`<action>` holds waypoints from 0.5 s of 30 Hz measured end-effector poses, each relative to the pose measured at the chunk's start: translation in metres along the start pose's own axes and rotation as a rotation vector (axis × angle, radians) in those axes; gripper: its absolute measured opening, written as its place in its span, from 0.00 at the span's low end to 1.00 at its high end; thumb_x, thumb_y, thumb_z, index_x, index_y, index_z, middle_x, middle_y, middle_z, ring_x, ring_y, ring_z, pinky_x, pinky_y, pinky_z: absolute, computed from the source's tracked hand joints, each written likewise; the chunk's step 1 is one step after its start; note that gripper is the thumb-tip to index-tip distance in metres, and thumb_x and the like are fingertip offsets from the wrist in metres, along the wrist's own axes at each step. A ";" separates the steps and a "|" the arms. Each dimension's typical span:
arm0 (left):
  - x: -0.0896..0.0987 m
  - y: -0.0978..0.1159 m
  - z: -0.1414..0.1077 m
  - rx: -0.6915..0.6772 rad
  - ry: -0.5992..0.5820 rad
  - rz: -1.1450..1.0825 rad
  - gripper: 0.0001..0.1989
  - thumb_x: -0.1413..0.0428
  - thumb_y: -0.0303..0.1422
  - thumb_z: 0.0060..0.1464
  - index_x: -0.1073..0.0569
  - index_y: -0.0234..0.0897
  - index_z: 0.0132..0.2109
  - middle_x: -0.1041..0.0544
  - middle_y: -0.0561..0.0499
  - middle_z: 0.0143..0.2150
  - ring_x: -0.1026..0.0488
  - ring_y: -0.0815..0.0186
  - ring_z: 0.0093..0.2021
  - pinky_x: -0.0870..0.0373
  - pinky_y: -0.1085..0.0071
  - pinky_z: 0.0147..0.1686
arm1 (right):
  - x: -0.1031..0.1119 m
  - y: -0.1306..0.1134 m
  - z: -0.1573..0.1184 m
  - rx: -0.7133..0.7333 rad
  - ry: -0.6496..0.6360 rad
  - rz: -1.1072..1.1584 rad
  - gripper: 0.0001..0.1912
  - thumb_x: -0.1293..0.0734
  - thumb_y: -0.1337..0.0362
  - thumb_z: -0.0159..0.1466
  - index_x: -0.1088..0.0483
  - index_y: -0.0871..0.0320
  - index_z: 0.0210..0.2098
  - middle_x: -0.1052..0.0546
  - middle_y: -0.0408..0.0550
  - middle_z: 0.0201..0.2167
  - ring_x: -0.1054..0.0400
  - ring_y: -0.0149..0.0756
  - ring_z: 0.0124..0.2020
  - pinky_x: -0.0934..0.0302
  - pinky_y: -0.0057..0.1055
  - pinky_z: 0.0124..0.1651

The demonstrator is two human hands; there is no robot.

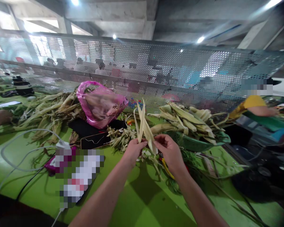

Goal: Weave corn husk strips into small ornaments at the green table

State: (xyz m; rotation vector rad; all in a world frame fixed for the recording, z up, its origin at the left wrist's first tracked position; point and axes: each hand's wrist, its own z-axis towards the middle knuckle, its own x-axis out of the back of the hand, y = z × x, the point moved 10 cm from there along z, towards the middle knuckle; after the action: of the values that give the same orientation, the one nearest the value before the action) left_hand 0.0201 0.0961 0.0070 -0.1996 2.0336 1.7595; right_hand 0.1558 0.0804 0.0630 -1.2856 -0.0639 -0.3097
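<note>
Pale dry corn husk strips (145,126) stand up between my two hands above the green table. My left hand (134,149) pinches the husks near their lower end, thumb on top. The fingers of my right hand (168,149) are closed on the lower right edge of a broad husk strip. Beneath and behind my hands lies a heap of short cut husk bits (121,137). Close by my right wrist is a tool with a yellow handle (166,168), partly hidden by the hand.
A green basket (201,143) heaped with husks stands right, a husk pile (54,110) left. A pink plastic bag (101,107) sits behind. A phone (85,176), cables and a purple power strip (52,164) lie left. Another person's hand (0,119) is at far left; a perforated metal screen (132,69) stands behind.
</note>
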 end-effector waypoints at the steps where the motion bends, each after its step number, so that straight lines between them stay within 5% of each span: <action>1: 0.001 0.001 0.000 -0.008 0.011 0.011 0.08 0.40 0.35 0.43 0.29 0.35 0.29 0.46 0.61 0.15 0.54 0.77 0.14 0.60 0.75 0.17 | 0.002 -0.008 -0.001 0.072 0.015 -0.068 0.13 0.30 0.55 0.53 0.30 0.56 0.33 0.27 0.46 0.31 0.35 0.37 0.30 0.39 0.32 0.35; 9: 0.010 0.022 0.000 -0.196 0.118 0.115 0.06 0.40 0.31 0.43 0.26 0.33 0.25 0.29 0.51 0.23 0.35 0.71 0.25 0.39 0.75 0.29 | -0.010 -0.027 -0.006 0.178 -0.082 -0.425 0.11 0.30 0.55 0.53 0.28 0.57 0.26 0.32 0.46 0.30 0.37 0.35 0.29 0.43 0.31 0.33; 15: 0.004 0.024 -0.004 -0.152 0.108 0.156 0.07 0.42 0.30 0.46 0.27 0.33 0.23 0.28 0.50 0.22 0.34 0.70 0.25 0.37 0.74 0.32 | -0.012 0.018 -0.003 -0.191 -0.136 0.037 0.12 0.30 0.55 0.51 0.30 0.58 0.26 0.32 0.41 0.21 0.41 0.31 0.23 0.47 0.28 0.28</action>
State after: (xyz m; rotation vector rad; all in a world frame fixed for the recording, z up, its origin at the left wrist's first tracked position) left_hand 0.0060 0.0976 0.0269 -0.1909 2.0390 2.0426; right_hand 0.1486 0.0840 0.0423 -1.4946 -0.1282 -0.2003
